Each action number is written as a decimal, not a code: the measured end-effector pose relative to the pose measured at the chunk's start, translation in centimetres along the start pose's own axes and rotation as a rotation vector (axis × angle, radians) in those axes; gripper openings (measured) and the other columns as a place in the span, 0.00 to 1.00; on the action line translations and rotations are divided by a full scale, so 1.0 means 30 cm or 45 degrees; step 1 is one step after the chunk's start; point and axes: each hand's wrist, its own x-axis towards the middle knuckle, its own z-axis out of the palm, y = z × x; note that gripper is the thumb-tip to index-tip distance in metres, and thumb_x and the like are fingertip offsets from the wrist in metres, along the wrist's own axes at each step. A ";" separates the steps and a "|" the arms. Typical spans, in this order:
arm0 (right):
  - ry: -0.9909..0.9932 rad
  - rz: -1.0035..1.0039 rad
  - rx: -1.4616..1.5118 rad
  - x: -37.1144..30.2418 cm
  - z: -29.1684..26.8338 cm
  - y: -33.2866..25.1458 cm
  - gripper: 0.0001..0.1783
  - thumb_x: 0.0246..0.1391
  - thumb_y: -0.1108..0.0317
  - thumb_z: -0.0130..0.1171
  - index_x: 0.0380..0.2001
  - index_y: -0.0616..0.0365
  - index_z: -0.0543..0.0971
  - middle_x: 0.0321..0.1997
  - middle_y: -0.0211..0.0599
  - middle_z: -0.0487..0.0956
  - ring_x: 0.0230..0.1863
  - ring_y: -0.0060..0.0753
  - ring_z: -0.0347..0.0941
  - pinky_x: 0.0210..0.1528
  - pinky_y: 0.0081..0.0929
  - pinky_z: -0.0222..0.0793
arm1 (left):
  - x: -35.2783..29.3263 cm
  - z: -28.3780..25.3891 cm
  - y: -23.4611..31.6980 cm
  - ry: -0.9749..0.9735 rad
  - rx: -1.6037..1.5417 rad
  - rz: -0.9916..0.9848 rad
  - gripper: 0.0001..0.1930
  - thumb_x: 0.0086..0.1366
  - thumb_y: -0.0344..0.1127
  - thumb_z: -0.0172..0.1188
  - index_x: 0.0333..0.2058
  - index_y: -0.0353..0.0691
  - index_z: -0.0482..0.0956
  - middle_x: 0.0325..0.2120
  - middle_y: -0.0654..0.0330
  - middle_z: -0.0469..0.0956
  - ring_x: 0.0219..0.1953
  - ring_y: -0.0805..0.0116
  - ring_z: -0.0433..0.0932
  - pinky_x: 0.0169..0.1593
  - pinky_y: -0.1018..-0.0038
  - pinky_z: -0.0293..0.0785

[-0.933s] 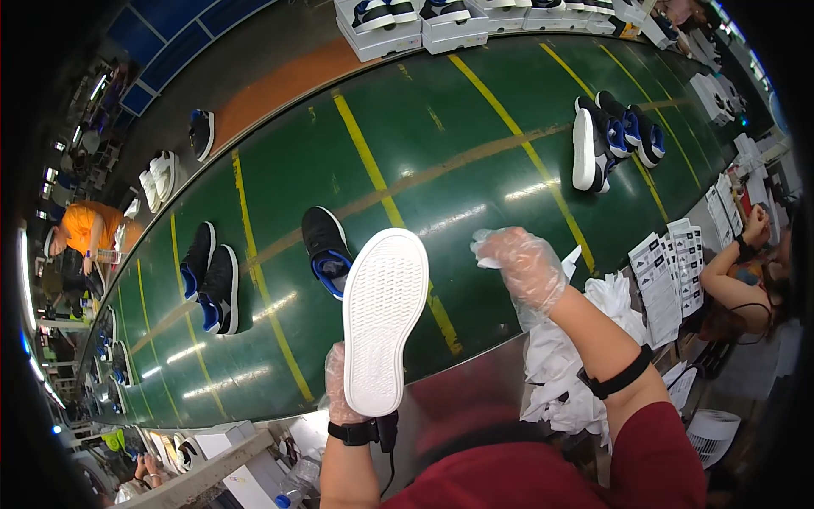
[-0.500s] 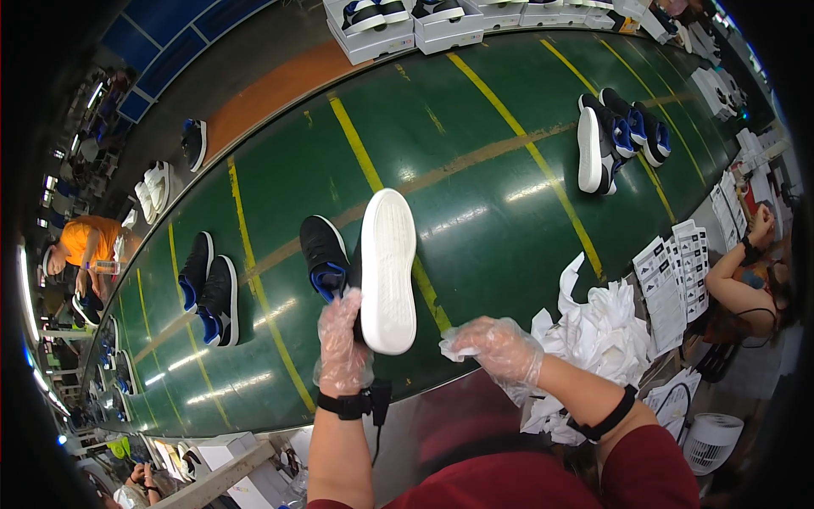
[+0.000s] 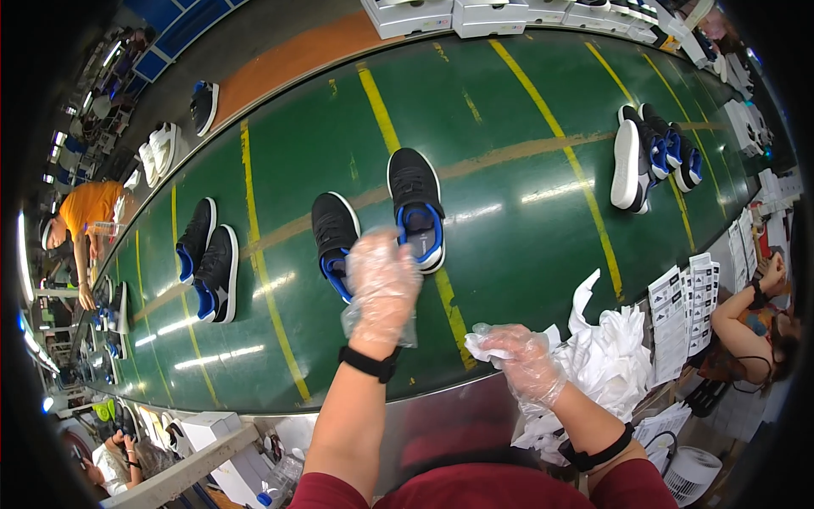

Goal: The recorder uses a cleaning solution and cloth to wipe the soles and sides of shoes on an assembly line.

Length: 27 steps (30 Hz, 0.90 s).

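Observation:
A pair of black sneakers with blue linings and white soles stands on the green belt in front of me. The right-hand sneaker (image 3: 415, 191) rests sole down, its heel toward me; the left-hand sneaker (image 3: 333, 225) is beside it. My left hand (image 3: 381, 284), in a clear plastic glove, is over the gap between their heels. Motion smears its fingers, so their grip is unclear. My right hand (image 3: 527, 360), gloved too, is closed on a crumpled white wipe (image 3: 482, 339) above the belt's near edge. Close by lies a heap of white wipes (image 3: 606, 360).
Another black pair (image 3: 216, 276) stands to the left, and more black sneakers (image 3: 634, 165) sit at the far right. Shoe boxes (image 3: 492, 17) line the far edge. Label sheets (image 3: 682, 301) hang near a person at right. An orange-shirted person (image 3: 89, 208) is at left.
The right-hand sneaker, earlier raised with its white sole showing, now stands sole down on the belt. My left hand has moved up and right; my right hand shifted slightly right with the wipe.

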 end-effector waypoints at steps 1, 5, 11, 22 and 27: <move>0.008 0.016 0.012 0.000 0.000 0.000 0.24 0.34 0.85 0.49 0.37 0.53 0.80 0.40 0.40 0.80 0.46 0.48 0.74 0.50 0.38 0.70 | -0.028 -0.025 -0.033 -0.032 -0.015 -0.220 0.19 0.52 0.35 0.65 0.40 0.30 0.72 0.35 0.41 0.76 0.39 0.44 0.75 0.44 0.58 0.71; -0.005 0.023 0.036 0.006 0.007 -0.029 0.20 0.38 0.84 0.54 0.36 0.54 0.80 0.40 0.43 0.80 0.45 0.48 0.75 0.50 0.36 0.70 | -0.107 -0.106 -0.180 -0.436 0.228 -0.744 0.24 0.50 0.43 0.69 0.37 0.27 0.74 0.30 0.41 0.78 0.35 0.43 0.77 0.41 0.58 0.73; 0.027 0.045 0.095 -0.017 0.039 -0.113 0.21 0.36 0.84 0.60 0.37 0.53 0.80 0.41 0.44 0.79 0.46 0.44 0.75 0.49 0.33 0.71 | -0.238 -0.212 -0.379 0.061 -1.072 -1.431 0.11 0.49 0.30 0.65 0.29 0.30 0.77 0.30 0.54 0.78 0.31 0.62 0.77 0.42 0.70 0.73; 0.103 -0.271 -0.199 0.271 0.100 -0.392 0.14 0.48 0.76 0.55 0.40 0.54 0.79 0.44 0.42 0.79 0.48 0.42 0.75 0.52 0.31 0.69 | -0.549 -0.432 -0.139 -0.098 -2.102 -1.486 0.12 0.62 0.39 0.59 0.25 0.36 0.78 0.23 0.64 0.78 0.25 0.77 0.76 0.30 0.79 0.73; 0.061 -0.227 -0.258 0.396 0.198 -0.356 0.14 0.47 0.76 0.56 0.38 0.50 0.80 0.44 0.39 0.79 0.45 0.43 0.74 0.51 0.34 0.68 | -0.584 -0.493 -0.054 -0.138 -2.208 -1.556 0.07 0.61 0.34 0.62 0.28 0.38 0.76 0.24 0.64 0.77 0.25 0.76 0.77 0.31 0.79 0.74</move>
